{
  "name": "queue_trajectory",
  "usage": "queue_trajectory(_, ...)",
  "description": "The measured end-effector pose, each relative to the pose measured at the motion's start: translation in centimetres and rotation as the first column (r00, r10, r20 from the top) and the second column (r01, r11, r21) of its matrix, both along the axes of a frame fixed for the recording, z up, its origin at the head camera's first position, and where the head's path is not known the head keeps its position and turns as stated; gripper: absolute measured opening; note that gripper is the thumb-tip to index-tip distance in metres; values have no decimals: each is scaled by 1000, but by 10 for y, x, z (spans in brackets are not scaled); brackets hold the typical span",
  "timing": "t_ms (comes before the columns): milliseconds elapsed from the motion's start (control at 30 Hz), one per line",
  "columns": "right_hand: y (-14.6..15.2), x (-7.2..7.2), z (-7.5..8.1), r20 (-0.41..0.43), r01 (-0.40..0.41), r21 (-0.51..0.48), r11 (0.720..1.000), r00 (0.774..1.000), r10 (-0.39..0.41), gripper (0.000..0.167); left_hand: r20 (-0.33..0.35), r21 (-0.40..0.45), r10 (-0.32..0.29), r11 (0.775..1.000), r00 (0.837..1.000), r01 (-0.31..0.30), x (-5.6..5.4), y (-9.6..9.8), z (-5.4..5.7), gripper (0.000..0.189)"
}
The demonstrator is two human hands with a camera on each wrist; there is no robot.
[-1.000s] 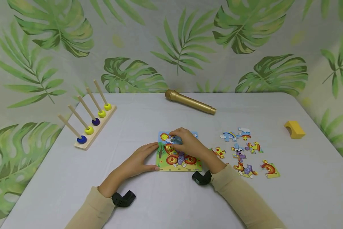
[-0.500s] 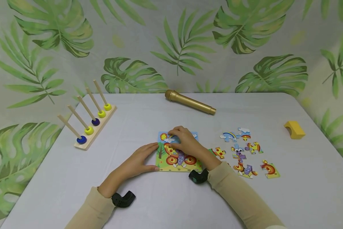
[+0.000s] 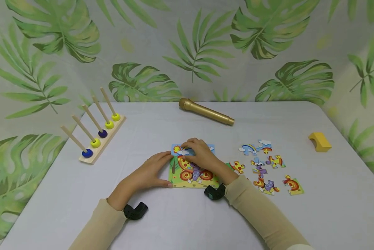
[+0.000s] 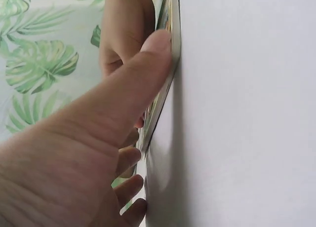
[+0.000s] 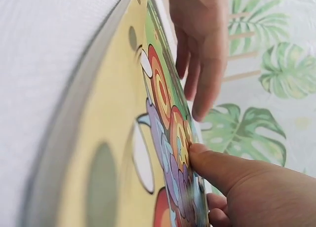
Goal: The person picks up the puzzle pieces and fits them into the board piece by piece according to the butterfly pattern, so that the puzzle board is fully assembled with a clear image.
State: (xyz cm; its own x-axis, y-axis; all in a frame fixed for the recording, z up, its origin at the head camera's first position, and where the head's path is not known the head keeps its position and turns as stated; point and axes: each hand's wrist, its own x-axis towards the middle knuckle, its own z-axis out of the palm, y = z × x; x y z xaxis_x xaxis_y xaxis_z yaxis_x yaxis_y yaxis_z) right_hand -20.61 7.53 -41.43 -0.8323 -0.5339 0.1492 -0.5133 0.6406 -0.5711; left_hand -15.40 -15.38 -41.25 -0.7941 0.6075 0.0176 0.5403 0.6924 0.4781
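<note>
A square puzzle board (image 3: pixel 177 178) with a butterfly picture lies at the middle of the table. My left hand (image 3: pixel 147 173) rests along its left edge, fingers fairly straight, the thumb touching the lower left corner; the left wrist view shows that thumb (image 4: pixel 126 91) against the board's edge. Over the upper middle of the board, my right hand (image 3: pixel 203 155) has its fingers and thumb bent about a blue puzzle piece (image 3: pixel 189 151), which looks flat against the board. In the right wrist view the thumb (image 5: pixel 217 165) touches the picture. The fingertips' exact hold is partly hidden.
Several loose puzzle pieces (image 3: pixel 259 167) lie right of the board, some partly behind the right forearm. A gold toy microphone (image 3: pixel 207 111) is at the back. On the left stands a peg stand (image 3: pixel 107 140) with coloured rings; a yellow arch block (image 3: pixel 320 142) sits far right.
My right hand has lowered the blue puzzle piece from a tilted position onto the board and shifted slightly left. The left hand has stayed at the board's edge.
</note>
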Motion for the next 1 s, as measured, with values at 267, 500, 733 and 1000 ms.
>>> queue_trajectory(267, -2, 0, -1, 21, 5, 13, 1000, 1000, -5, 40, 33, -13, -27, 1000, 999, 27, -12, 1, 2, 105)
queue_trajectory(500, 1, 7, 20, 140, -13, -61, 998, 990, 21, 53, 39, 2, -37, 999, 999, 37, -13, 0, -1, 104)
queue_trajectory(733, 33, 18, 57, 100, -37, -212, 977, 993, 60, 57, 74, -13, -13, 1000, 997, 14, -14, 0, -4, 106)
queue_trajectory(1000, 99, 25, 76, -71, 12, -275, 961, 997, -33, 59, 84, -17, 9, 1000, 996, -8, -13, 1, -3, 106)
